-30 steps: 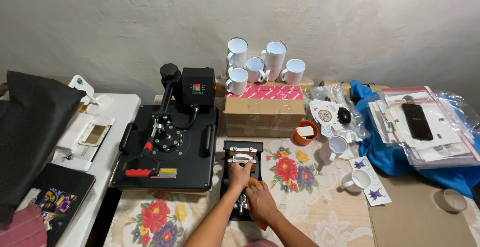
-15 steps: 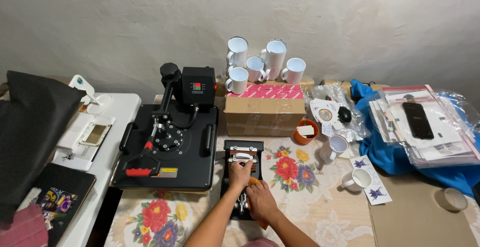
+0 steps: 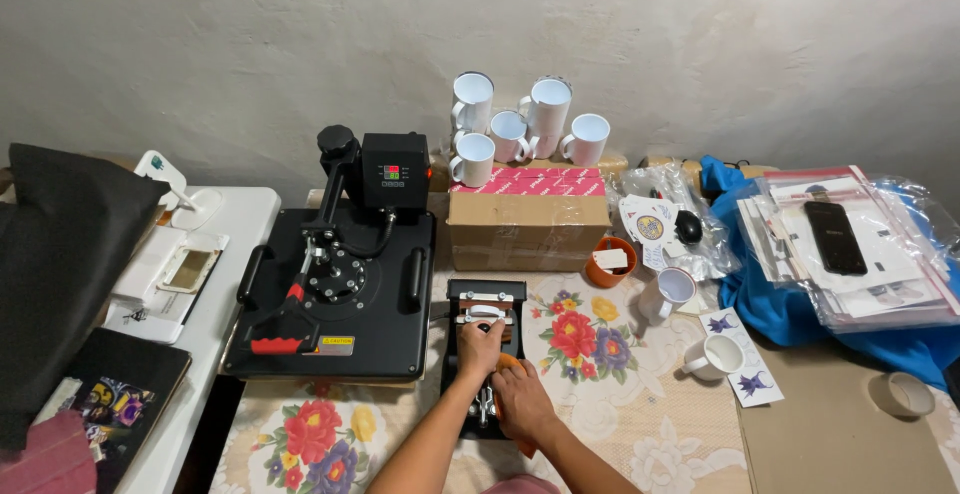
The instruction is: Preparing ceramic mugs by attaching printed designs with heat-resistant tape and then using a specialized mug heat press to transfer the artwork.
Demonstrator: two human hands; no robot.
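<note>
The white bar of the small black mug press at lower centre is clasped by the left hand, the right hand lying closed on its orange handle, a rigid, heavy-looking attachment, flanked by the flat heat press and white mugs.

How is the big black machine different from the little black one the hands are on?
The big press is wide and flat, with a control box on a post; the small press is narrow and long. Nobody touches the big press, while the left hand grips the small press's top and the right hand rests on its lower end. The big press has a red-tipped lever; the small press has a white handle. Both are black and sit on the flowered tablecloth.
</note>
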